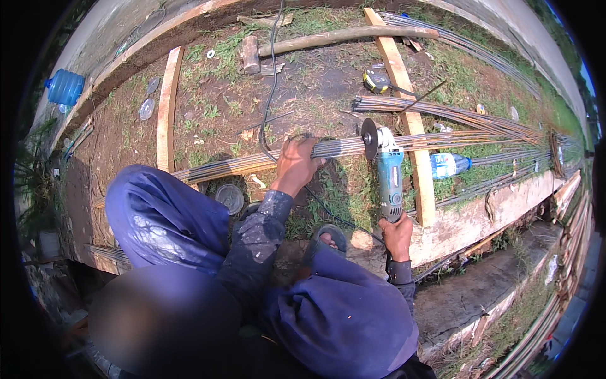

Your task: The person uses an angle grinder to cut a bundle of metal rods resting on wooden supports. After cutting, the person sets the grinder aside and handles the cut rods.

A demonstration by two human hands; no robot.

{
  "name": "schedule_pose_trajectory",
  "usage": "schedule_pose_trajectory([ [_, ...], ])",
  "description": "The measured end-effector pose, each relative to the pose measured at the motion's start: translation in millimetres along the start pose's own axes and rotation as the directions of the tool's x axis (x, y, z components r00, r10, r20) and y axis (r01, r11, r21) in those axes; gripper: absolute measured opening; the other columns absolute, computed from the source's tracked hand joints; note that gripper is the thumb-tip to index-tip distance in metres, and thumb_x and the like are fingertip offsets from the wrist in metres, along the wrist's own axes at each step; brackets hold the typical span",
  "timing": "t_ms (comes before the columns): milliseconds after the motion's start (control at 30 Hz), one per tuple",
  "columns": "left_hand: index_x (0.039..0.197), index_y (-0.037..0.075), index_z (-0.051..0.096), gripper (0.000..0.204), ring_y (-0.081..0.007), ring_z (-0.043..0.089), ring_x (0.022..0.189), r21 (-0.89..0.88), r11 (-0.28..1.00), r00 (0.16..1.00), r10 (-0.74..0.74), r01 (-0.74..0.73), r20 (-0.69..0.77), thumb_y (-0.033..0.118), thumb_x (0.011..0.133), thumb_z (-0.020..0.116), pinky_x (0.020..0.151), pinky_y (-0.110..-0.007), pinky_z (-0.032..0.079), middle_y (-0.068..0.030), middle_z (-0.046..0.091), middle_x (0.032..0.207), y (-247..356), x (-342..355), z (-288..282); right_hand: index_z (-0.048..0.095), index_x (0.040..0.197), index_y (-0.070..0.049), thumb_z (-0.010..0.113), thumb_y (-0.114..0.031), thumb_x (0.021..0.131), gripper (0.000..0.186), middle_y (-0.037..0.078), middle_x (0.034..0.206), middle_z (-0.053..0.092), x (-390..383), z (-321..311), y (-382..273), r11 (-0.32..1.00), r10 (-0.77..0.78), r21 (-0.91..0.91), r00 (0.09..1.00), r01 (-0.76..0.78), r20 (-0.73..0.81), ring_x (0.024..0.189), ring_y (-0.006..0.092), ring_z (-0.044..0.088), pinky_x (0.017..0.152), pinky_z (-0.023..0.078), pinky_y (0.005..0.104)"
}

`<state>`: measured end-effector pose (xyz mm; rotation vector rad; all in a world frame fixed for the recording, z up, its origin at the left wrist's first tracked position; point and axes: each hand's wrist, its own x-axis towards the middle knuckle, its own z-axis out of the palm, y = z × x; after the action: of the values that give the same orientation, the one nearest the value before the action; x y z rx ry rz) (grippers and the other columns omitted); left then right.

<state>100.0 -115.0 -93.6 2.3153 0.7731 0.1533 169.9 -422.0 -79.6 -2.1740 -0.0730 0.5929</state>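
Thin grey-and-rust steel rods (341, 148) lie bundled across a pale wooden batten (414, 124). Left hand (295, 165) closed over them; right hand (397, 236) grips teal angle grinder (391, 178), round dark disc (370, 138) at the rods, near batten's left edge. Cutting step, apparently; next calls for steady, straight pressure.

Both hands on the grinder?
No, only the right hand holds the angle grinder; the left hand is on the bundle of thin metal rods.
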Motion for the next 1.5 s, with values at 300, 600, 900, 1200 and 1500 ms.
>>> schedule_pose_trajectory([
  [300, 0.131, 0.009, 0.065, 0.054, -0.0344, 0.056, 0.126, -0.005, 1.0, 1.0, -0.012, 0.013, 0.009, 0.028, 0.083, 0.081, 0.115, -0.047, 0.035, -0.0133, 0.066, 0.131, 6, -2, -6, 0.061, 0.098, 0.007, 0.073, -0.007, 0.074, 0.03, 0.006, 0.076, 0.065, -3, -3, 15, 0.991, 0.001, 0.135, 1.0, -0.005, 0.027, 0.065, 0.0116, 0.057, 0.06, 0.049, 0.0306],
  [600, 0.136, 0.012, 0.062, 0.054, -0.0315, 0.052, 0.133, 0.007, 1.0, 1.0, -0.012, 0.011, 0.021, 0.026, 0.086, 0.078, 0.123, -0.05, 0.024, -0.0121, 0.063, 0.136, -9, 1, 8, 0.062, 0.097, 0.007, 0.073, -0.006, 0.074, 0.029, 0.008, 0.076, 0.067, 7, 2, 7, 0.996, -0.066, -0.061, 0.998, 0.064, -0.021, 0.066, 0.0137, 0.059, 0.062, 0.05, 0.0325],
  [900, 0.133, 0.011, 0.064, 0.051, -0.0315, 0.053, 0.131, -0.015, 1.0, 1.0, -0.01, 0.011, 0.02, 0.025, 0.086, 0.077, 0.122, -0.051, 0.024, -0.013, 0.064, 0.133, -1, 0, 3, 0.061, 0.1, 0.007, 0.074, -0.005, 0.075, 0.031, 0.009, 0.083, 0.069, 2, -3, 8, 0.996, -0.077, 0.045, 0.997, 0.076, 0.014, 0.073, 0.0125, 0.06, 0.067, 0.052, 0.0308],
  [1200, 0.132, 0.011, 0.064, 0.05, -0.0312, 0.053, 0.13, -0.015, 1.0, 1.0, 0.018, -0.018, -0.004, 0.026, 0.086, 0.076, 0.122, -0.052, 0.024, -0.0114, 0.065, 0.132, -6, 0, 9, 0.062, 0.096, 0.006, 0.073, -0.006, 0.074, 0.028, 0.008, 0.078, 0.066, -3, -2, 12, 0.998, -0.067, 0.018, 0.998, 0.067, -0.012, 0.069, 0.0144, 0.058, 0.066, 0.051, 0.0328],
  [1500, 0.135, 0.01, 0.062, 0.052, -0.0316, 0.053, 0.131, -0.023, 1.0, 1.0, 0.006, -0.006, 0.007, 0.023, 0.087, 0.076, 0.122, -0.051, 0.025, -0.0125, 0.062, 0.137, -4, -1, 5, 0.062, 0.1, 0.006, 0.073, -0.005, 0.074, 0.03, 0.009, 0.085, 0.068, -8, -4, 4, 0.998, -0.029, 0.057, 1.0, 0.029, -0.002, 0.076, 0.0153, 0.06, 0.071, 0.052, 0.0332],
])
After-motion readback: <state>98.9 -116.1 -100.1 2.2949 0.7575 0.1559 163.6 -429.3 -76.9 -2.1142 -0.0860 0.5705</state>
